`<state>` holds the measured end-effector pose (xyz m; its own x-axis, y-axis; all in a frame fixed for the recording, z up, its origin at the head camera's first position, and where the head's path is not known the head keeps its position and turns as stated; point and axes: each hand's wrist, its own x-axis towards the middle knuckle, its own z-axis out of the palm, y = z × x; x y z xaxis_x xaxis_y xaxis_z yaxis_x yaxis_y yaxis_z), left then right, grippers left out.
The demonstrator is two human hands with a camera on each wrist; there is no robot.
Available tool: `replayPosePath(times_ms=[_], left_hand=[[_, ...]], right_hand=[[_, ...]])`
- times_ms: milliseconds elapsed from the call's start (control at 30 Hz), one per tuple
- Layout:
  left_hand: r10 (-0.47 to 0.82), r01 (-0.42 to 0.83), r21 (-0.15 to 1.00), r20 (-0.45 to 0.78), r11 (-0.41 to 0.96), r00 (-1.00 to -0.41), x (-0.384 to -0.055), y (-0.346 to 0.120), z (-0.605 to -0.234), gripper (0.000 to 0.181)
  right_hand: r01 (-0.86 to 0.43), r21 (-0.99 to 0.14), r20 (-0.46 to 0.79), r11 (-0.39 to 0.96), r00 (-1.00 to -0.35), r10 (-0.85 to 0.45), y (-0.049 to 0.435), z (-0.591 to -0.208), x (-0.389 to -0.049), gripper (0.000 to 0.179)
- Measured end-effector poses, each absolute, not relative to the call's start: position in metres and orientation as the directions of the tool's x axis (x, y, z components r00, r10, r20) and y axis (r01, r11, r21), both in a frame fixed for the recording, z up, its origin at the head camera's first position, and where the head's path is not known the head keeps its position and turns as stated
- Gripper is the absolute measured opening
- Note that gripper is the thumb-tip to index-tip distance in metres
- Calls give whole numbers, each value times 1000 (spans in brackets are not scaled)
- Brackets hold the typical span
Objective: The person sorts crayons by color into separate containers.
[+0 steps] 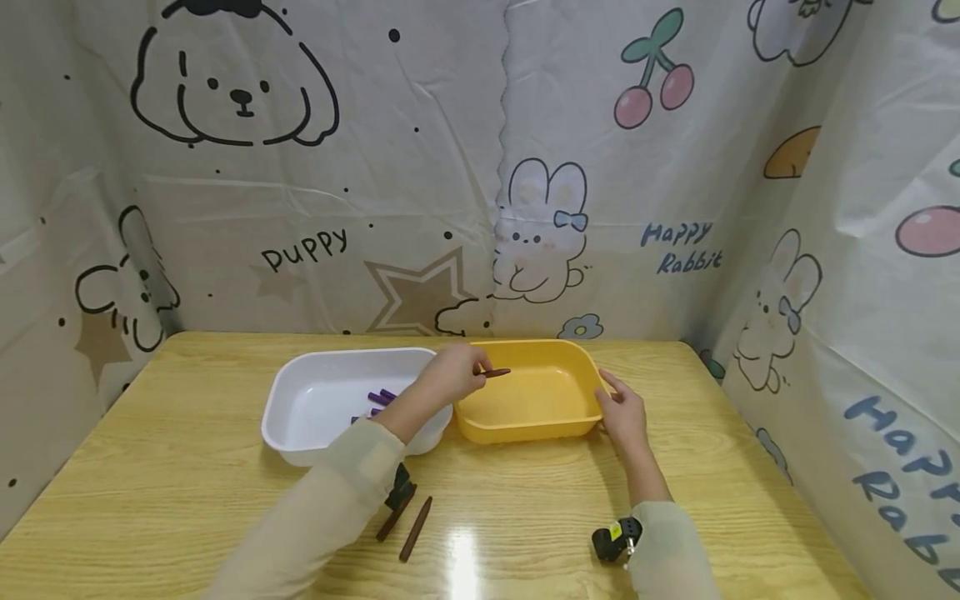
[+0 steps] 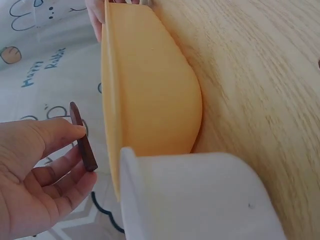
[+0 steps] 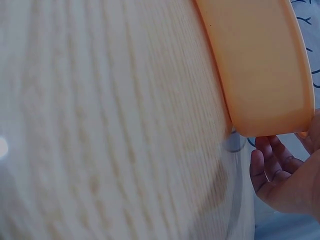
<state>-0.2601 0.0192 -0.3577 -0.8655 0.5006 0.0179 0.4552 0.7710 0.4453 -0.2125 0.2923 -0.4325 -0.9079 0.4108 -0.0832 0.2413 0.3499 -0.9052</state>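
Over the left end of a yellow plastic bin point(image 1: 540, 429), my left hand point(image 1: 452, 375) pinches a dark brown crayon point(image 1: 497, 372) between thumb and fingertips. The left wrist view shows the same crayon point(image 2: 84, 140), apart from both bins. At the yellow bin's right end, my right hand point(image 1: 624, 410) grips the rim, with fingers against the outer wall in the right wrist view. Beside the yellow bin stands a white bin point(image 1: 300, 400), with several purple crayons point(image 1: 381, 398) inside, partly hidden by my left forearm. Two more brown crayons point(image 1: 416, 529) lie on the table.
Both bins stand on a wood-grain table point(image 1: 517, 517). A printed cloth point(image 1: 420, 183) hangs behind the table and along its sides. Black wrist devices point(image 1: 617, 537) sit at both sleeves, the left one close to the loose crayons.
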Motion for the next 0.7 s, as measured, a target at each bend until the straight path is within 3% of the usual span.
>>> replayPosePath(times_ms=[700], left_hand=[[514, 443, 490, -14, 751, -858, -280, 49, -395, 11]], right_hand=[[247, -917, -100, 314, -903, 418, 295, -437, -215, 43]])
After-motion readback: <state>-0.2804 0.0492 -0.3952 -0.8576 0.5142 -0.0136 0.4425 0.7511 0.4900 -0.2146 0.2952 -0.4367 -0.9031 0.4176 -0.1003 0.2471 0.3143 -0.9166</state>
